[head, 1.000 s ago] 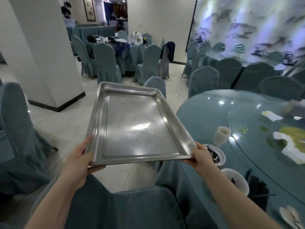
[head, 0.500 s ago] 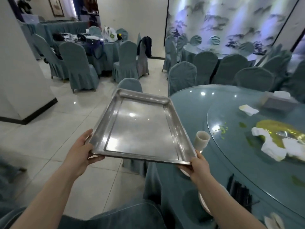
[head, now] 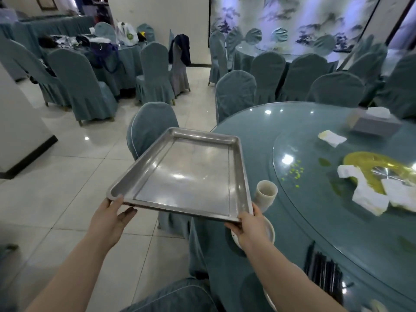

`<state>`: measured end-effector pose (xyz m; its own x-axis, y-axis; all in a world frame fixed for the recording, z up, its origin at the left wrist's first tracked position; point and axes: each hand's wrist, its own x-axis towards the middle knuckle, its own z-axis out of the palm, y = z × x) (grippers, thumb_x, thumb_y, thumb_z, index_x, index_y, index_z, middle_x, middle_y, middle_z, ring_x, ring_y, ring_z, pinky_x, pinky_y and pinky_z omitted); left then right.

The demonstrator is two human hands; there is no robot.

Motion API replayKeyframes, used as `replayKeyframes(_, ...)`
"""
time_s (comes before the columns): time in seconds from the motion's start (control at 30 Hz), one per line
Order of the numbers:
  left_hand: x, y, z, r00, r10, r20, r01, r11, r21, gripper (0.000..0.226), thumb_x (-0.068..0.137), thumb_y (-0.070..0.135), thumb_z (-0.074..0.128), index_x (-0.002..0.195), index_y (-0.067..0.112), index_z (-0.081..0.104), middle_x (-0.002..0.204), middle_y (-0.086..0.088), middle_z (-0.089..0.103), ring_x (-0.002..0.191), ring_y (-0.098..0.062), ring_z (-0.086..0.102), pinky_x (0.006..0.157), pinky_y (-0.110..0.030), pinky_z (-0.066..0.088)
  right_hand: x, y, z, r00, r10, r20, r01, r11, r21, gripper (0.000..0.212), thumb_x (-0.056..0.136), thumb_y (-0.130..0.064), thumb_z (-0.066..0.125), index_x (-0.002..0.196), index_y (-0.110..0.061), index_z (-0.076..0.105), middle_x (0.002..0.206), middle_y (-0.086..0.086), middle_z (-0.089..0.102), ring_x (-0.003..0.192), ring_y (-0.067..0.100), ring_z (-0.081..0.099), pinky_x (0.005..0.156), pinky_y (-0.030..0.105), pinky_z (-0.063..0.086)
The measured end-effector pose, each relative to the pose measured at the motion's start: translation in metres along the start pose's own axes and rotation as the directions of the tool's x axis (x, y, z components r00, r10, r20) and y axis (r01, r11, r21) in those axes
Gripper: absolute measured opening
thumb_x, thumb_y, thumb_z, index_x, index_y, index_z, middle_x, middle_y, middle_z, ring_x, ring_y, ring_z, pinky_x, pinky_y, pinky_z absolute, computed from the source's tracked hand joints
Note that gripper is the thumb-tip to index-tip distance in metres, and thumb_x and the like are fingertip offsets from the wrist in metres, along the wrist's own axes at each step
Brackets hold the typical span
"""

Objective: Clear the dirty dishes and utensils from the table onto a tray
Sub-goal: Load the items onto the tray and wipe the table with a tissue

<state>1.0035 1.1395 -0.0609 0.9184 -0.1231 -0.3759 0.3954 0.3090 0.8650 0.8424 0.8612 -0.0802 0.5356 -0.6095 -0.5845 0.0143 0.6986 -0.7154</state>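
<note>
Fingers of the left hand [head: 110, 218] curl under the near left corner of the tray [head: 184, 174], thumb on top of its rim; the right hand [head: 251, 226] clamps the near right corner the same way, so both hands are closed on the metal. The tray is bare and held in the air, its right edge over the near left edge of the round table [head: 247, 136], its far end tipped up over a covered chair [head: 149, 129]. Compared with half a second earlier, the grip on both corners is unchanged, while the tray has swung further right, toward the table. A white cup [head: 265, 192] stands upright on the table just beside the tray's near right corner; a small white dish [head: 269, 230] lies partly hidden under the right hand. Dark chopsticks [head: 322, 269] lie at the near edge of the table. On the glass turntable [head: 315, 210] sit a yellow spill [head: 369, 161], crumpled white napkins [head: 369, 197] and green scraps [head: 296, 172]. A tissue box [head: 373, 123] rests toward the far edge.
</note>
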Motion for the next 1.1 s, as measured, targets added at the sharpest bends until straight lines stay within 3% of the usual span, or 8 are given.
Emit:
replayKeyframes(0.13, -0.012, -0.034, 0.027, 0.979, -0.164, 0.120, 0.159, 0.986, 0.053, 0.071, 0.093, 0.008, 0.057, 0.145, 0.042, 0.022, 0.129, -0.021, 0.034, 0.100, -0.033, 0.058, 0.087, -0.049, 0.051, 0.010, -0.002, 0.002, 0.999, 0.034, 0.006, -0.034, 0.999, 0.007, 0.060, 0.088, 0.014, 0.041, 0.131, -0.026, 0.048, 0.123, 0.007, 0.056, 0.103, 0.035, 0.059, 0.058, 0.041, 0.059)
replayKeyframes(0.3, -0.016, -0.055, 0.068, 0.978, -0.173, 0.118, 0.184, 0.978, -0.097, 0.082, 0.098, 0.001, 0.046, 0.150, 0.040, -0.004, 0.128, -0.022, 0.054, 0.107, -0.038, 0.061, 0.090, -0.044, 0.051, 0.024, -0.005, -0.004, 0.989, 0.144, 0.043, -0.148, 0.983, 0.112, 0.041, 0.093, 0.008, 0.044, 0.122, -0.018, 0.056, 0.115, 0.011, 0.063, 0.096, 0.034, 0.063, 0.054, 0.045, 0.057)
replayKeyframes(0.5, -0.011, -0.075, 0.078, 0.965, -0.245, 0.089, 0.259, 0.939, -0.225, 0.039, 0.100, 0.007, 0.043, 0.138, 0.016, 0.041, 0.129, -0.023, 0.052, 0.100, -0.033, 0.060, 0.075, -0.042, 0.057, 0.031, -0.021, -0.010, 0.966, 0.255, 0.050, -0.258, 0.963, 0.079, 0.021, 0.096, 0.002, 0.046, 0.105, -0.010, 0.060, 0.103, 0.017, 0.066, 0.088, 0.038, 0.064, 0.055, 0.054, 0.057)
replayKeyframes(0.63, -0.005, -0.088, 0.085, 0.968, -0.238, 0.074, 0.248, 0.945, -0.214, 0.043, 0.099, 0.008, 0.045, 0.138, 0.027, 0.043, 0.109, -0.012, 0.060, 0.091, -0.024, 0.060, 0.068, -0.032, 0.058, 0.032, -0.033, -0.018, 0.959, 0.279, 0.056, -0.275, 0.959, -0.072, 0.029, 0.097, -0.008, 0.047, 0.124, -0.002, 0.054, 0.111, 0.020, 0.065, 0.098, 0.039, 0.063, 0.086, 0.055, 0.051)
replayKeyframes(0.73, 0.004, -0.094, 0.090, 0.967, -0.246, 0.070, 0.255, 0.948, -0.192, 0.050, 0.097, 0.004, 0.047, 0.140, 0.028, 0.036, 0.110, -0.013, 0.059, 0.092, -0.024, 0.059, 0.066, -0.030, 0.058, 0.038, -0.044, -0.035, 0.955, 0.294, 0.047, -0.286, 0.949, -0.133, 0.046, 0.102, -0.020, 0.040, 0.142, 0.002, 0.036, 0.139, 0.023, 0.048, 0.123, 0.044, 0.049, 0.106, 0.053, 0.039)
replayKeyframes(0.9, 0.017, -0.099, 0.105, 0.965, -0.249, 0.083, 0.260, 0.951, -0.167, 0.051, 0.097, 0.002, 0.045, 0.141, 0.028, 0.035, 0.108, -0.013, 0.058, 0.093, -0.026, 0.057, 0.073, -0.030, 0.055, 0.048, -0.056, -0.057, 0.968, 0.246, 0.051, -0.234, 0.956, -0.174, 0.043, 0.102, -0.021, 0.041, 0.136, 0.005, 0.043, 0.132, 0.023, 0.054, 0.121, 0.037, 0.053, 0.102, 0.047, 0.043)
replayKeyframes(1.03, 0.032, -0.098, 0.112, 0.960, -0.266, 0.091, 0.276, 0.952, -0.131, 0.051, 0.098, 0.003, 0.045, 0.139, 0.032, 0.038, 0.116, -0.015, 0.056, 0.101, -0.027, 0.055, 0.085, -0.032, 0.047, 0.060, -0.064, -0.073, 0.997, 0.067, -0.031, -0.073, 0.925, -0.372, 0.024, 0.091, -0.006, 0.058, 0.114, 0.002, 0.058, 0.125, 0.027, 0.057, 0.115, 0.040, 0.056, 0.099, 0.046, 0.047)
replayKeyframes(1.1, 0.042, -0.097, 0.116, 0.959, -0.269, 0.094, 0.279, 0.954, -0.111, 0.045, 0.097, 0.002, 0.046, 0.131, 0.031, 0.042, 0.111, -0.013, 0.058, 0.093, -0.024, 0.056, 0.076, -0.028, 0.051, 0.069, -0.069, -0.083, 0.997, -0.052, -0.057, 0.016, 0.862, -0.506, 0.051, 0.083, -0.011, 0.070, 0.130, -0.004, 0.051, 0.133, 0.018, 0.054, 0.118, 0.032, 0.056, 0.101, 0.044, 0.045)
